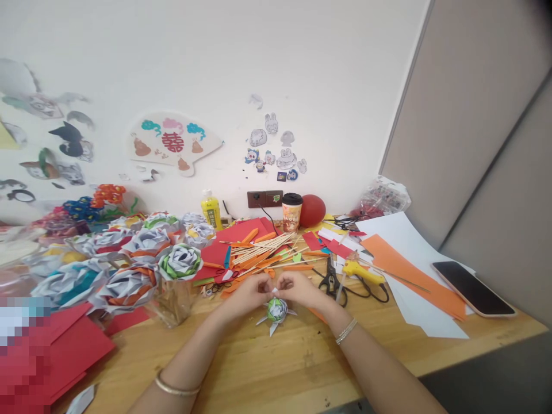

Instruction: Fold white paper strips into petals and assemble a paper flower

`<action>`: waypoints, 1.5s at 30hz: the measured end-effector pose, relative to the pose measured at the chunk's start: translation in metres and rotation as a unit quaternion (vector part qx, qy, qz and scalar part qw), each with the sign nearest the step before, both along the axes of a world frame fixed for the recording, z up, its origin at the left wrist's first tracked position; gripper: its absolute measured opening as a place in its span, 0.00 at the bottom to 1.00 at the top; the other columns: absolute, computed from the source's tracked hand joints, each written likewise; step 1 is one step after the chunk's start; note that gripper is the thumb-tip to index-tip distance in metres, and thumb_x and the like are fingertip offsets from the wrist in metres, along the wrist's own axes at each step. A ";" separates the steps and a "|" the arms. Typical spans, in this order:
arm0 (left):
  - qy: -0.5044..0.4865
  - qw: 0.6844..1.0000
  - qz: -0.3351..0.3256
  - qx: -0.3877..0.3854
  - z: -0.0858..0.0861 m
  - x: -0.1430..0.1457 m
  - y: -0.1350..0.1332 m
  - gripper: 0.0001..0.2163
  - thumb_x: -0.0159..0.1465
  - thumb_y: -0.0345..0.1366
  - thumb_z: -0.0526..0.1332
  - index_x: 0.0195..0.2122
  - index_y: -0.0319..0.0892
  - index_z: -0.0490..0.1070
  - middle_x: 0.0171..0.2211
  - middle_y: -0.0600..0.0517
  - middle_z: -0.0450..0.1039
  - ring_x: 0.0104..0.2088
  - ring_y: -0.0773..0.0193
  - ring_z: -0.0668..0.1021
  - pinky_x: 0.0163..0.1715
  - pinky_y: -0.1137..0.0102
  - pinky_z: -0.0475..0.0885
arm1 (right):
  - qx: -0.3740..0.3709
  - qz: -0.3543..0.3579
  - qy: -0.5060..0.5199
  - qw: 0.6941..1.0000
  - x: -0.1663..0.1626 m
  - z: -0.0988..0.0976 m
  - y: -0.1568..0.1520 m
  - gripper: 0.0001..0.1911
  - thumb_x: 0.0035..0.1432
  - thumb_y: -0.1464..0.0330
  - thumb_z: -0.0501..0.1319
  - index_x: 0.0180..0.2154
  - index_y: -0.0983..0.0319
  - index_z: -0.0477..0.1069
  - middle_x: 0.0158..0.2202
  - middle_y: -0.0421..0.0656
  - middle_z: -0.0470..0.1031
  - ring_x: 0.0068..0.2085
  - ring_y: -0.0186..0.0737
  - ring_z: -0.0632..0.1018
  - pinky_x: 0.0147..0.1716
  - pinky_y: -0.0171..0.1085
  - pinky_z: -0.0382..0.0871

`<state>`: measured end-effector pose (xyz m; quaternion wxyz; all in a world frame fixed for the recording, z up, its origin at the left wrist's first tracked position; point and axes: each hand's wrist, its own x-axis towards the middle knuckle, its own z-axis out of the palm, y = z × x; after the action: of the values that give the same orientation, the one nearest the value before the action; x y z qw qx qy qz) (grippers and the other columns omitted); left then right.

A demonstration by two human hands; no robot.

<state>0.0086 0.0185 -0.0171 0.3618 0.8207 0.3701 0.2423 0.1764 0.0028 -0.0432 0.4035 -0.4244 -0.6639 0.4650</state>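
Observation:
A small paper flower (276,310) with a green and white rolled centre sits low over the wooden table, its pointed white petals spread outward. My left hand (259,287) pinches at the far petal of this flower from the left. Opposite it, my right hand (296,289) pinches the same white petal tip from the right, and the two sets of fingertips nearly meet. The fingers partly hide that petal. Right of my hands lie black scissors (330,282) and a yellow hot glue gun (363,271).
Finished paper roses (180,261) crowd the left side, some standing in a clear container (172,305). Beyond my hands are wooden sticks (259,250), orange strips, a paper cup (292,213) and a yellow-labelled bottle (211,211). A phone (473,287) lies right; red paper (73,351) lies left.

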 end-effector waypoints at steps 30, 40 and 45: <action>-0.116 0.961 -0.015 -0.250 0.017 -0.011 0.000 0.17 0.46 0.46 0.66 0.26 0.38 0.66 0.22 0.56 0.68 0.25 0.68 0.71 0.28 0.70 0.69 | 0.221 -0.042 -0.091 0.970 -0.003 0.024 -0.016 0.02 0.48 0.74 0.62 0.27 0.62 0.71 0.28 0.39 0.69 0.32 0.36 0.71 0.34 0.33 0.64; -0.200 0.952 -0.023 -0.230 -0.009 -0.003 0.000 0.16 0.53 0.47 0.61 0.28 0.39 0.62 0.24 0.57 0.62 0.25 0.71 0.66 0.26 0.74 0.61 | 0.289 -0.018 -0.172 0.941 0.002 0.026 -0.014 0.04 0.52 0.74 0.59 0.26 0.62 0.70 0.26 0.40 0.69 0.33 0.37 0.69 0.33 0.33 0.62; -0.212 0.944 -0.028 -0.251 -0.001 -0.002 -0.005 0.16 0.52 0.47 0.61 0.28 0.40 0.60 0.24 0.58 0.59 0.24 0.71 0.64 0.26 0.74 0.60 | 0.381 -0.029 -0.199 0.903 -0.002 0.023 -0.015 0.10 0.56 0.73 0.55 0.23 0.61 0.67 0.24 0.41 0.67 0.31 0.37 0.67 0.33 0.35 0.61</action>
<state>0.0063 0.0136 -0.0181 0.6324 0.6429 0.3109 0.3000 0.1740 -0.0118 -0.0207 0.4074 -0.3412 -0.8441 0.0709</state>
